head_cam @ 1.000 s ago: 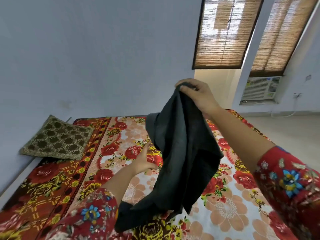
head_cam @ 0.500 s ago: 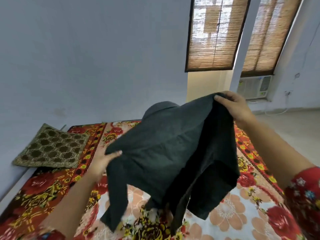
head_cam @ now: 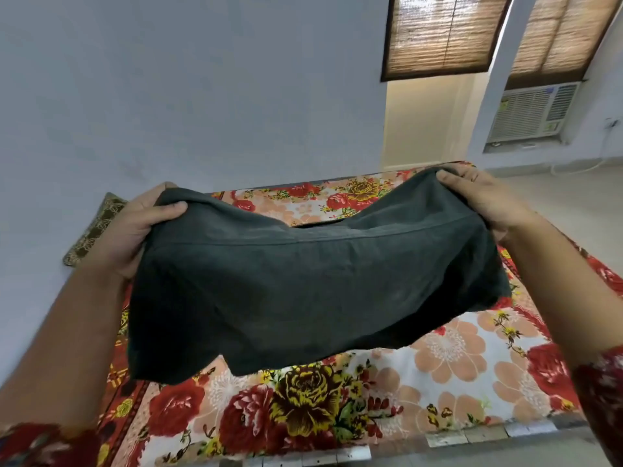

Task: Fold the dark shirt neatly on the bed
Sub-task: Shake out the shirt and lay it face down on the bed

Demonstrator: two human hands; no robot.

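The dark shirt point(head_cam: 303, 284) hangs spread wide in the air above the bed point(head_cam: 455, 372), which wears a red and peach floral cover. My left hand point(head_cam: 135, 230) grips the shirt's upper left corner, thumb on the front of the cloth. My right hand point(head_cam: 485, 197) grips the upper right corner. A seam runs straight across the cloth between the two hands. The lower edge droops close to the bed cover, and the cloth hides the middle of the bed.
A brown patterned cushion point(head_cam: 97, 224) lies at the bed's far left against the grey wall point(head_cam: 202, 96), partly behind my left hand. An air conditioner point(head_cam: 532, 112) sits under bamboo blinds point(head_cam: 441, 32) at the right. The bed's near edge point(head_cam: 472, 436) runs along the bottom.
My hands have moved apart and lower, stretching the bunched shirt out flat between them. The left hand went from one side edge to the upper left corner.
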